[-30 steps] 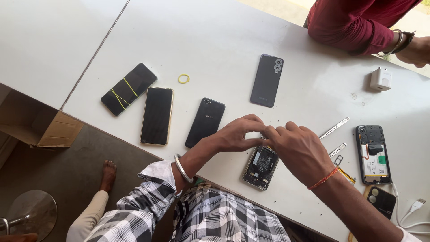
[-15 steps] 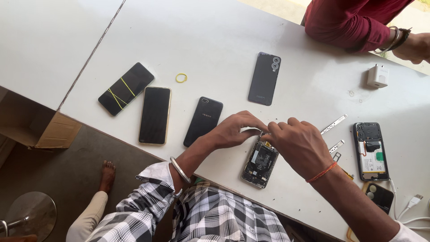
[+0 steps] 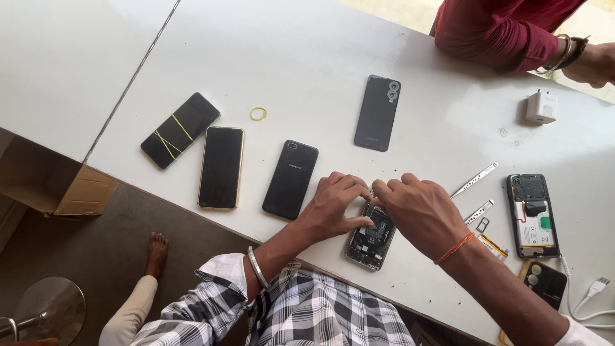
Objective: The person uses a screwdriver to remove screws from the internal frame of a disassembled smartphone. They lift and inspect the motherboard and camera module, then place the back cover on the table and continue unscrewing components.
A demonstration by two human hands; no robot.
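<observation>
White table (image 3: pixel 307 57): four closed phones lie in a loose row.
Opened phone (image 3: pixel 371 237): near the front edge — back off, insides showing.
Left hand (image 3: pixel 336 208): fingers curled, gripping its side.
Right hand (image 3: pixel 419 214): fingertips bunched, pressing its top end.

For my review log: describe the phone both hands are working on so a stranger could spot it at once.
On the white table, look at its near edge, where the left hand and right hand meet. The opened phone lies under them. Unlike the closed black phones alongside, its back is off, baring its insides.
</observation>
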